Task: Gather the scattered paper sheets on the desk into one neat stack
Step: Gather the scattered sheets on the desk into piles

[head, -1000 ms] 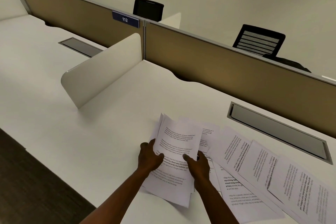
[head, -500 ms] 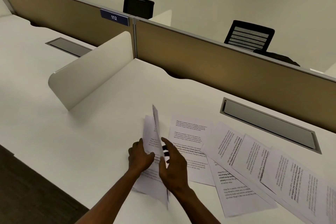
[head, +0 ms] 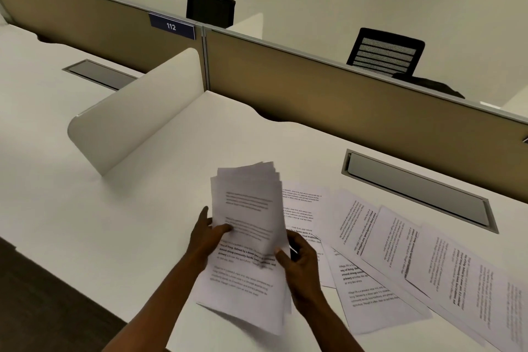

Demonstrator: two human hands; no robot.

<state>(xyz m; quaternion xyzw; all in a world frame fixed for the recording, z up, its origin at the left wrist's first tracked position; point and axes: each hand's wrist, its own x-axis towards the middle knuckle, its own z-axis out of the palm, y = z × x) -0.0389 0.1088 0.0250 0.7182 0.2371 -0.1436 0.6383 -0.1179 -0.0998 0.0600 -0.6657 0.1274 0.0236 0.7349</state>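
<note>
A bundle of printed paper sheets (head: 248, 203) stands raised above the white desk (head: 160, 168), its top edges fanned and uneven. My left hand (head: 204, 237) grips its left edge with the thumb on the front page. My right hand (head: 298, 263) holds the bundle's lower right corner. Under the bundle, one sheet (head: 243, 291) lies flat by the desk's front edge. Several more printed sheets (head: 400, 251) lie overlapped in a row running to the right, some turned sideways.
A white curved divider (head: 137, 111) stands left of the papers. A tan partition (head: 343, 100) with a "112" label (head: 171, 26) runs along the back. A grey cable tray lid (head: 417, 188) sits behind the loose sheets. Black chairs (head: 385, 53) stand beyond the partition.
The bundle was turned on edge between my hands half a second ago; now it faces me, lifted higher, with both hands gripping its sides. The view shifted slightly.
</note>
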